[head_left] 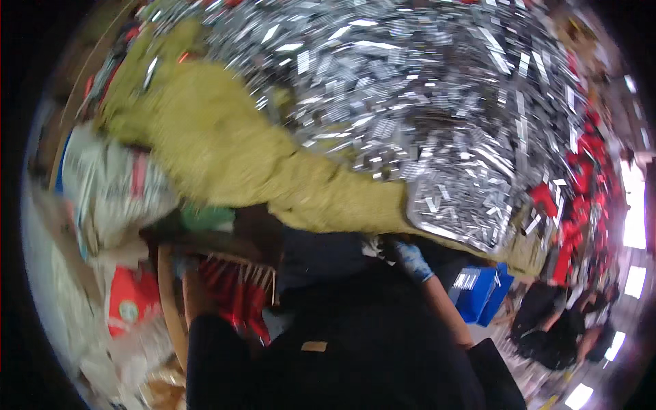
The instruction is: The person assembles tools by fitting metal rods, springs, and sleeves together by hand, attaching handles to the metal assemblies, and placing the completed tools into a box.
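Note:
A large heap of small shiny silver strips (383,75) spreads in front of me, and a yellow woven cloth (225,150) runs along its near edge. At the near right of the heap, a shallow tray with a pale rim (456,235) is filled with the same strips. My right hand (413,261), in a blue-and-white glove, is low beside my body, just under the cloth's edge near this tray. Its fingers are mostly hidden in dark shadow. My left hand (186,265) hangs at the left beside red striped pieces (236,290); blur hides its fingers.
White printed sacks (116,188) and a red bag (133,299) stand at the left. A blue box (478,294) is at the lower right. Red items (581,184) line the heap's right side. Farther right, a person in dark clothes (564,324) is partly visible.

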`<move>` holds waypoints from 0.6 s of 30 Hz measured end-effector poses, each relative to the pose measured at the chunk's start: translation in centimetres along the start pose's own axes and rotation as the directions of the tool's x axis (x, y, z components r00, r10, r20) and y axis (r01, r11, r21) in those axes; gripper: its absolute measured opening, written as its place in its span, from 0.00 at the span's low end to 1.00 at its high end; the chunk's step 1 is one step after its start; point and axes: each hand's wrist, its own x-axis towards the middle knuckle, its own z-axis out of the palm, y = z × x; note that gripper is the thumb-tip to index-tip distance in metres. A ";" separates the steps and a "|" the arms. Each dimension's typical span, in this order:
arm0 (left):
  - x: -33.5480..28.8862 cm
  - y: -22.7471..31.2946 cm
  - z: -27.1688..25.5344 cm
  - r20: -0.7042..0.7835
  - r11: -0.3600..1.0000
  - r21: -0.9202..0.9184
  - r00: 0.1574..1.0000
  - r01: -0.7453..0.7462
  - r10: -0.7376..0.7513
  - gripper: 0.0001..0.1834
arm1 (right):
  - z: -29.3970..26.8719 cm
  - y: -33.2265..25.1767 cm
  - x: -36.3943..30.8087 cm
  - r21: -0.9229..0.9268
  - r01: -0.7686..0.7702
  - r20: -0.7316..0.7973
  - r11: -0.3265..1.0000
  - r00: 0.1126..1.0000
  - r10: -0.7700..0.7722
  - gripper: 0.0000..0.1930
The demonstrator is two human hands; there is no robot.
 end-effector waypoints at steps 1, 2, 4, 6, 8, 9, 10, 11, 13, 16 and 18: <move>1.6 0.5 0.9 0.099 0.998 0.051 0.995 0.023 -0.028 0.18 | -0.5 0.0 -0.9 0.375 -0.069 -0.024 0.924 0.996 0.084 0.19; 2.3 0.6 1.0 0.164 0.993 0.106 0.984 0.047 -0.064 0.18 | -0.8 -1.6 -2.8 0.221 0.096 -0.089 0.971 0.993 -0.078 0.19; 1.9 0.4 0.7 0.238 0.973 0.212 0.961 0.092 -0.143 0.18 | -1.7 -8.2 -8.0 -0.169 0.207 -0.099 0.964 0.969 -0.226 0.19; 0.8 0.2 1.3 0.269 0.944 0.306 0.940 0.122 -0.209 0.18 | -4.2 -12.6 -12.7 -0.226 0.234 -0.017 0.946 0.970 -0.244 0.19; 0.3 0.4 2.8 0.285 0.909 0.399 0.927 0.117 -0.245 0.19 | -6.8 -15.8 -16.1 -0.297 0.287 0.071 0.911 0.958 -0.278 0.20; 0.7 0.3 3.9 0.288 0.888 0.444 0.919 0.120 -0.268 0.19 | -8.2 -16.7 -17.4 -0.178 0.390 0.029 0.904 0.920 -0.391 0.19; 0.9 0.3 4.8 0.287 0.866 0.486 0.914 0.121 -0.289 0.19 | -9.7 -17.3 -18.0 -0.063 0.493 -0.023 0.868 0.869 -0.495 0.19; 1.3 0.2 5.2 0.286 0.840 0.529 0.907 0.120 -0.310 0.19 | -11.2 -17.3 -17.5 -0.161 0.439 -0.247 0.884 0.849 -0.467 0.17; 0.7 -0.7 6.7 0.287 0.787 0.606 0.890 0.117 -0.354 0.19 | -14.5 -18.4 -16.9 -0.432 0.260 -0.618 0.864 0.613 -0.493 0.16; -1.8 -1.9 7.3 0.261 0.707 0.698 0.879 0.113 -0.398 0.20 | -19.3 -19.2 -15.9 -0.615 -0.028 -0.770 0.788 0.236 -0.593 0.15; -2.0 -2.2 8.1 0.219 0.653 0.748 0.885 0.119 -0.412 0.20 | -21.4 -19.5 -15.1 -0.567 -0.194 -0.818 0.800 0.240 -0.522 0.14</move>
